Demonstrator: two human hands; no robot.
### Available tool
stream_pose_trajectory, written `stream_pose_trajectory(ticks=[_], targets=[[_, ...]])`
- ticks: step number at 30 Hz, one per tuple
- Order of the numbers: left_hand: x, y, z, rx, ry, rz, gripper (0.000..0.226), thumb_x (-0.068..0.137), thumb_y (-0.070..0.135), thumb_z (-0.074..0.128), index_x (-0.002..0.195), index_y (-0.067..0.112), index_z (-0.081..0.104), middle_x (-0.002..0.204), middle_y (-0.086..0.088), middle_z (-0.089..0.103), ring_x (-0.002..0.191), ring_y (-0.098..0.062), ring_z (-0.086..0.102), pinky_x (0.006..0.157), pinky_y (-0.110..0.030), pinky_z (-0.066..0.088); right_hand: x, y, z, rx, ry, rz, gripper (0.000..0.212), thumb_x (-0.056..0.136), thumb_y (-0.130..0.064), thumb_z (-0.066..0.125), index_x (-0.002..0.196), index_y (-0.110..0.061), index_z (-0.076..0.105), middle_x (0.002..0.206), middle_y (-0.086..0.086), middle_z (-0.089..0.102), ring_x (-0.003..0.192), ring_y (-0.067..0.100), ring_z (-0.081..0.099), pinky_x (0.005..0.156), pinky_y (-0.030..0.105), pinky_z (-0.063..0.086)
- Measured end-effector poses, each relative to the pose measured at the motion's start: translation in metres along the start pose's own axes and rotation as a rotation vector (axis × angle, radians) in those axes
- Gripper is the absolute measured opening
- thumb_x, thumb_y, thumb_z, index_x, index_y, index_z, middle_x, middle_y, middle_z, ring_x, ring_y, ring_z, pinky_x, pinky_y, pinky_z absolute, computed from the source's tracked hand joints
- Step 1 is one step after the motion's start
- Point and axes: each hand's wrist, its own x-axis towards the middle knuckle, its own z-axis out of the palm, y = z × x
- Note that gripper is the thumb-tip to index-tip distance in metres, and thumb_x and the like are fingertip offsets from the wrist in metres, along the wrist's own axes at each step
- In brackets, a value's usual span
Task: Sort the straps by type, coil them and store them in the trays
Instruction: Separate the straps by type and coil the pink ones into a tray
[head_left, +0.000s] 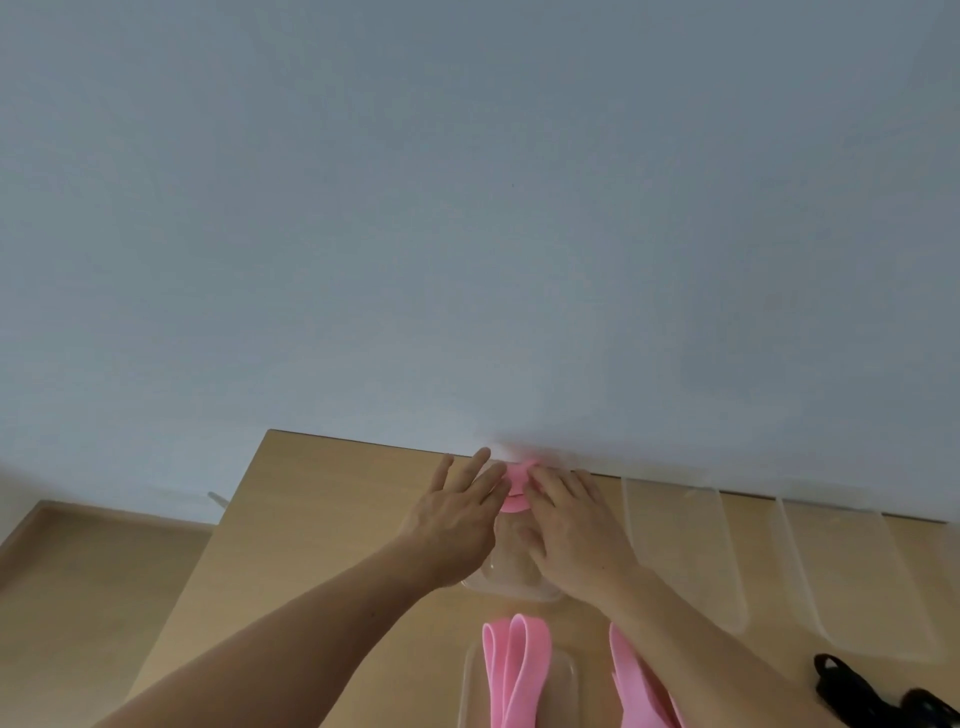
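A coiled pink strap (515, 486) sits at the far end of a clear tray (511, 592), close to the wall. My left hand (457, 519) touches the coil's left side with straight fingers. My right hand (566, 525) lies flat against its right side, its fingers pressing on the coil. Most of the coil is hidden between the two hands. Nearer to me, loose pink straps (511, 670) lie folded over another clear tray (569, 680). One more pink strap (639, 680) runs under my right forearm.
Two clear trays (685, 545) (852, 571) lie side by side on the wooden table (322, 519) to the right. Black straps (841, 680) are heaped at the bottom right. The table's far edge meets the wall; its left edge drops to the floor.
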Motion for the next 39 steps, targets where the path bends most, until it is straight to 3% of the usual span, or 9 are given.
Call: stream_pose_trajectory(ticks=[11, 13, 17, 20, 23, 28, 33, 35, 39], targets=[[-0.017, 0.001, -0.017, -0.116, 0.012, -0.131, 0.055, 0.099, 0.027, 0.034, 0.153, 0.022, 0.024, 0.165, 0.002, 0.009, 0.152, -0.021, -0.008, 0.121, -0.046, 0.000, -0.021, -0.006, -0.023, 0.139, 0.028, 0.046, 0.056, 0.096, -0.029, 0.044, 0.150, -0.019, 0.035, 0.152, -0.002, 0.035, 0.140, 0.019, 0.032, 0.118, 0.029, 0.017], [-0.030, 0.003, -0.024, -0.169, 0.048, -0.150, 0.056, 0.099, 0.028, 0.037, 0.153, 0.024, 0.023, 0.165, 0.004, 0.010, 0.152, -0.019, -0.004, 0.122, -0.043, 0.005, -0.034, -0.015, -0.030, 0.182, 0.052, 0.077, 0.053, 0.096, -0.026, 0.046, 0.148, -0.019, 0.040, 0.154, -0.002, 0.035, 0.140, 0.019, 0.032, 0.119, 0.030, 0.020], [-0.068, 0.018, -0.033, -0.390, 0.112, -0.125, 0.054, 0.099, 0.027, 0.042, 0.152, 0.021, 0.030, 0.162, 0.002, 0.022, 0.152, -0.018, 0.007, 0.121, -0.039, 0.014, -0.072, -0.047, -0.042, 0.267, 0.175, 0.134, 0.029, 0.095, -0.022, 0.055, 0.121, -0.014, 0.065, 0.127, -0.001, 0.060, 0.118, 0.020, 0.052, 0.102, 0.033, 0.043], [-0.104, 0.031, -0.028, -0.452, 0.103, -0.048, 0.051, 0.099, 0.027, 0.044, 0.149, 0.021, 0.036, 0.159, 0.003, 0.027, 0.150, -0.017, 0.011, 0.120, -0.038, 0.018, -0.106, -0.076, -0.037, 0.321, 0.128, 0.251, 0.025, 0.098, -0.031, 0.049, 0.115, -0.023, 0.066, 0.114, -0.012, 0.061, 0.107, 0.007, 0.053, 0.092, 0.025, 0.043], [-0.134, 0.037, -0.015, -0.484, 0.067, -0.002, 0.049, 0.098, 0.027, 0.045, 0.147, 0.021, 0.040, 0.157, 0.002, 0.032, 0.148, -0.016, 0.018, 0.118, -0.036, 0.024, -0.134, -0.100, -0.023, 0.260, 0.018, 0.354, 0.014, 0.096, -0.038, 0.047, 0.093, -0.031, 0.059, 0.091, -0.020, 0.055, 0.078, 0.001, 0.052, 0.080, 0.025, 0.037], [-0.167, 0.048, -0.002, -0.516, -0.080, 0.084, 0.051, 0.096, 0.023, 0.045, 0.147, 0.021, 0.040, 0.155, 0.001, 0.035, 0.145, -0.018, 0.026, 0.117, -0.035, 0.027, -0.180, -0.125, 0.000, 0.385, -0.200, 0.676, 0.039, 0.089, -0.051, 0.053, 0.118, -0.024, 0.053, 0.110, 0.000, 0.060, 0.099, 0.025, 0.062, 0.080, 0.040, 0.052], [-0.182, 0.062, -0.004, -0.563, -0.127, 0.108, 0.051, 0.096, 0.023, 0.046, 0.146, 0.023, 0.040, 0.153, 0.002, 0.038, 0.140, -0.019, 0.032, 0.113, -0.034, 0.031, -0.200, -0.137, 0.013, 0.330, -0.187, 0.755, 0.038, 0.092, -0.050, 0.052, 0.117, -0.021, 0.053, 0.097, -0.005, 0.055, 0.075, 0.014, 0.045, 0.050, 0.019, 0.024], [-0.184, 0.065, -0.006, -0.554, -0.156, 0.108, 0.051, 0.096, 0.025, 0.046, 0.147, 0.024, 0.039, 0.153, 0.002, 0.037, 0.139, -0.019, 0.033, 0.112, -0.035, 0.032, -0.202, -0.140, 0.014, 0.358, -0.169, 0.753, 0.033, 0.094, -0.045, 0.052, 0.115, -0.020, 0.053, 0.092, -0.008, 0.053, 0.073, 0.012, 0.045, 0.051, 0.018, 0.025], [-0.181, 0.070, -0.020, -0.534, -0.161, 0.075, 0.054, 0.096, 0.026, 0.048, 0.148, 0.025, 0.036, 0.152, 0.001, 0.039, 0.138, -0.020, 0.036, 0.111, -0.035, 0.034, -0.204, -0.138, 0.011, 0.326, -0.145, 0.734, 0.021, 0.095, -0.037, 0.050, 0.103, -0.018, 0.056, 0.086, -0.008, 0.058, 0.076, 0.012, 0.057, 0.069, 0.026, 0.049]])
